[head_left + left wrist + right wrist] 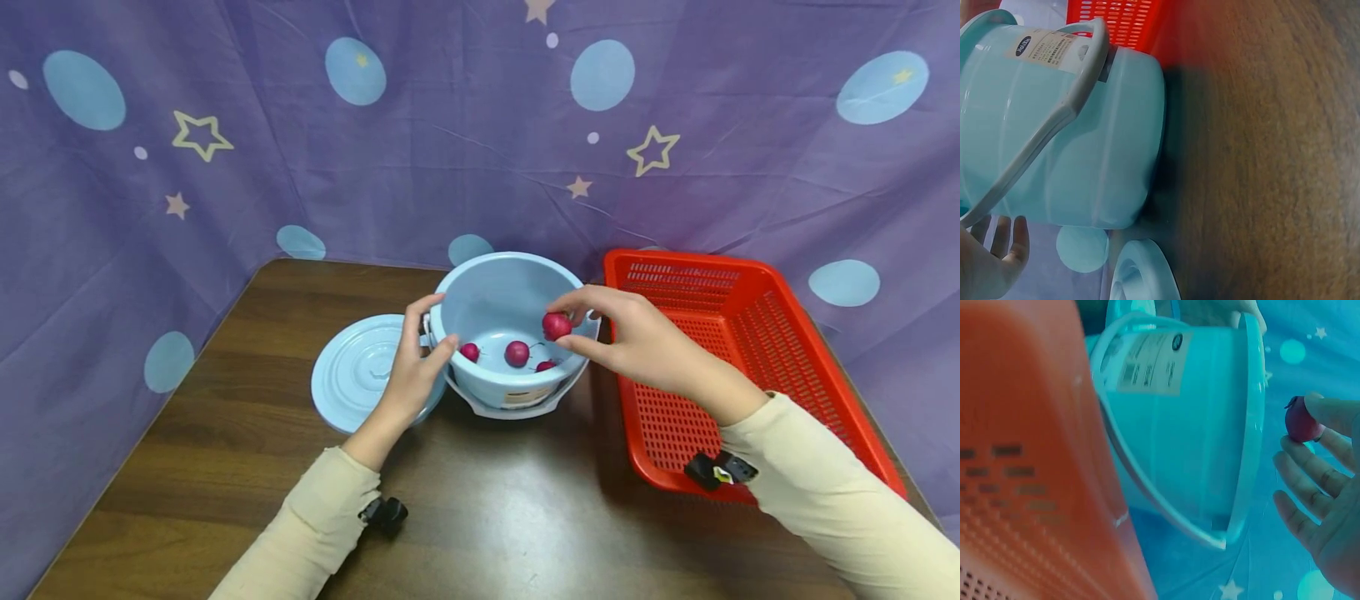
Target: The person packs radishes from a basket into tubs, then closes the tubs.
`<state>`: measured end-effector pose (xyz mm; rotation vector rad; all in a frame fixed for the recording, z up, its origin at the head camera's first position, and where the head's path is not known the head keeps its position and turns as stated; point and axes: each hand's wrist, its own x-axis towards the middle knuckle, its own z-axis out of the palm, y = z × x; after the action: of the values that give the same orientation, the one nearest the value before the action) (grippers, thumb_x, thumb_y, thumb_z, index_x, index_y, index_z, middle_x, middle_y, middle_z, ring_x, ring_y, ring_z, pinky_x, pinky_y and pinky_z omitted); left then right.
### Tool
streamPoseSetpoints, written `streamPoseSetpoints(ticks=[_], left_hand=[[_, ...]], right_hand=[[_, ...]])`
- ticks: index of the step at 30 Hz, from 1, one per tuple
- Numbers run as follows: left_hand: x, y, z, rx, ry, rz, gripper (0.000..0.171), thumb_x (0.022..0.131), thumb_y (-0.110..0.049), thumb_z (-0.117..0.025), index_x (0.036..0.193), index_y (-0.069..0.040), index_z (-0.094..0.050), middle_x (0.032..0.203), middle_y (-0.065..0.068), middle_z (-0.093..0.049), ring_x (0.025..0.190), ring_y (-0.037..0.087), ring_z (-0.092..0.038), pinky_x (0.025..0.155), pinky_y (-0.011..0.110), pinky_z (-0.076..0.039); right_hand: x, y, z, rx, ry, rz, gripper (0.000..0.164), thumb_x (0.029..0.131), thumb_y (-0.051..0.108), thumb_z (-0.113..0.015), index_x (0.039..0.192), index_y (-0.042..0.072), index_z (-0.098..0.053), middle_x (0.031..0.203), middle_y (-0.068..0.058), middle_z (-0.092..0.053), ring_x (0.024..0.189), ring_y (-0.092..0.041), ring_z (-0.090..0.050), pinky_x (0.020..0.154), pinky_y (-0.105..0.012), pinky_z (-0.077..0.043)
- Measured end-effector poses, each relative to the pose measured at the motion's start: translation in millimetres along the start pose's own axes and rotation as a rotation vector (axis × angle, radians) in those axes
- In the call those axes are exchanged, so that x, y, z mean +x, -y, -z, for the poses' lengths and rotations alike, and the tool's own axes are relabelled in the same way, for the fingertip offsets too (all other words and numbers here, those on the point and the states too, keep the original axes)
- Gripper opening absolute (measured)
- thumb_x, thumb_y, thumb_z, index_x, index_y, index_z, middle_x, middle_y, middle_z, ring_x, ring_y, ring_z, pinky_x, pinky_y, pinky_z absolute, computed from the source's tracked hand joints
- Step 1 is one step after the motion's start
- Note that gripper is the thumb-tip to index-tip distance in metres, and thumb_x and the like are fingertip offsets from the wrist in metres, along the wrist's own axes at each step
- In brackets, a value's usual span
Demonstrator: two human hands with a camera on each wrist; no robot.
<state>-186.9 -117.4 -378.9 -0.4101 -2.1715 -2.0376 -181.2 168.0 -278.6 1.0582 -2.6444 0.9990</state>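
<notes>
Pinched between the thumb and fingertips of my right hand (637, 337) is a round red radish (557, 325), held over the right side of a light blue bucket (468, 382). The same radish (1300, 420) shows in the right wrist view, with a dark stub at one end. My left hand (414, 362) grips the bucket's left rim, its thumb over the edge. Inside the bucket lie a radish (517, 353) near the middle, another radish (469, 352) at the left wall and a partly hidden radish (545, 366) behind the front rim. Thin dark strands show beside them.
A red perforated basket (637, 433) stands right of the bucket, under my right forearm. Left of the bucket a light blue lid (347, 367) lies flat on the brown wooden table (480, 517). The bucket's handle (517, 412) hangs down in front. A purple patterned cloth (480, 167) rises behind.
</notes>
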Motion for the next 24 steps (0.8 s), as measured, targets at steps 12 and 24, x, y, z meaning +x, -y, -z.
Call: streamPoseSetpoints(ticks=[12, 24], left_hand=[[-0.5, -0.4, -0.8, -0.008, -0.006, -0.001, 0.059, 0.092, -0.021, -0.058, 0.146, -0.010, -0.035, 0.149, 0.009, -0.032, 0.125, 0.022, -0.039, 0.090, 0.037, -0.042], [0.6, 2.1, -0.3, -0.009, -0.011, -0.002, 0.059, 0.092, -0.021, -0.057, 0.145, -0.009, -0.036, 0.148, 0.010, -0.033, 0.124, 0.022, -0.040, 0.089, 0.031, -0.044]], right_hand=[[14.6, 6.9, -18.5, 0.023, 0.047, -0.027, 0.035, 0.085, 0.019, -0.079, 0.118, 0.014, -0.069, 0.105, 0.007, -0.068, 0.093, -0.017, -0.060, 0.086, -0.040, -0.048], [20.4, 9.2, -26.9, 0.027, 0.112, -0.019, 0.034, 0.086, 0.022, -0.078, 0.118, 0.017, -0.068, 0.104, 0.011, -0.066, 0.094, -0.011, -0.058, 0.089, -0.039, -0.047]])
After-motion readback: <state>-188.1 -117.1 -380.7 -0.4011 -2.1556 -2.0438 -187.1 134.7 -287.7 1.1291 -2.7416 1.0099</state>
